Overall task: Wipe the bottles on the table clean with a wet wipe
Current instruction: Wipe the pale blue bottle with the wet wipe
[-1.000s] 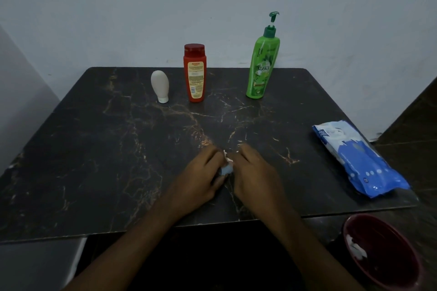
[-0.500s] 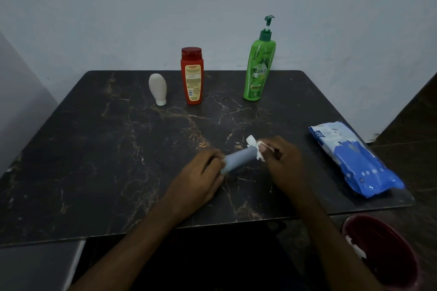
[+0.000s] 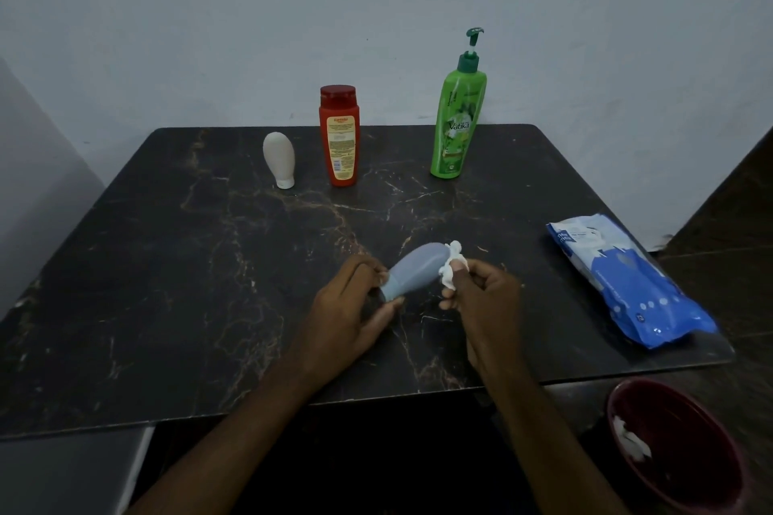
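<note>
Nearer than the grip and to its right, a dark red bin point(image 3: 690, 468) holds a crumpled white wipe point(image 3: 631, 441). The left hand point(image 3: 347, 314) pinches the narrow cap end of a pale blue bottle point(image 3: 414, 270) over the table point(image 3: 167, 284), while the right hand point(image 3: 485, 305) pinches a bunched wet wipe point(image 3: 451, 270) against its rounded end; a blue wipe pack point(image 3: 623, 284) lies right of the grip. Beyond the grip stand a green pump bottle point(image 3: 458, 117), and further left a red bottle point(image 3: 339, 136) and a white bottle point(image 3: 279, 159).

A dark red bowl point(image 3: 686, 456) sits below the near right corner of the surface point(image 3: 167, 305). White crumpled material point(image 3: 631, 441) lies against its inner left wall. A blue-and-white soft pack point(image 3: 627, 284) lies flat at the surface's right edge. A plain pale wall point(image 3: 251, 13) stands behind.
</note>
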The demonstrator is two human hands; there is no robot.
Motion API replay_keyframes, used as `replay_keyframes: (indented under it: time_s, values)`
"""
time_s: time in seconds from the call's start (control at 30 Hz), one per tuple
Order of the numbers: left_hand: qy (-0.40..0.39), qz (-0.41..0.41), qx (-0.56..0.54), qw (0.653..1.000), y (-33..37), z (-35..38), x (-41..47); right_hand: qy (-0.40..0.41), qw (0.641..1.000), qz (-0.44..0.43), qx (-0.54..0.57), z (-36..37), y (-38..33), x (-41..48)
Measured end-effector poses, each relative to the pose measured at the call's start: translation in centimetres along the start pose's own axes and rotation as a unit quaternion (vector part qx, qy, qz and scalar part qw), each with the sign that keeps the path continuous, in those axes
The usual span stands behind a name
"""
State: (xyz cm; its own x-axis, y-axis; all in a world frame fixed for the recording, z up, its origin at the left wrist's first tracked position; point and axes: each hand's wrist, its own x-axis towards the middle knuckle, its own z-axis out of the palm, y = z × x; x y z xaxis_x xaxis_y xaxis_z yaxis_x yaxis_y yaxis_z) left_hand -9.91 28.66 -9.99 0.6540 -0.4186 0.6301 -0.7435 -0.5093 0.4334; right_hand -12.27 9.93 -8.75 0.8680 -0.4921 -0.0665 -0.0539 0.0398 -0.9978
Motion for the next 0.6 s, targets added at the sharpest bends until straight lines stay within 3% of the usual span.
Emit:
replay_keyframes:
  time_s: [0.33,0.43,0.6]
  values:
    - [0.006,-0.026,-0.008,1.0,0.0,0.1,0.0,-0.115,0.993,0.032,0.0,1.4,1.2,-3.1]
    - [0.004,-0.022,-0.008,1.0,0.2,0.1,0.0,-0.069,0.994,0.072,0.048,0.5,0.4,-1.8]
    - [-0.009,-0.03,-0.002,1.0,0.1,0.2,-0.1,0.002,0.997,0.05,0.065,0.4,-0.2,-1.2]
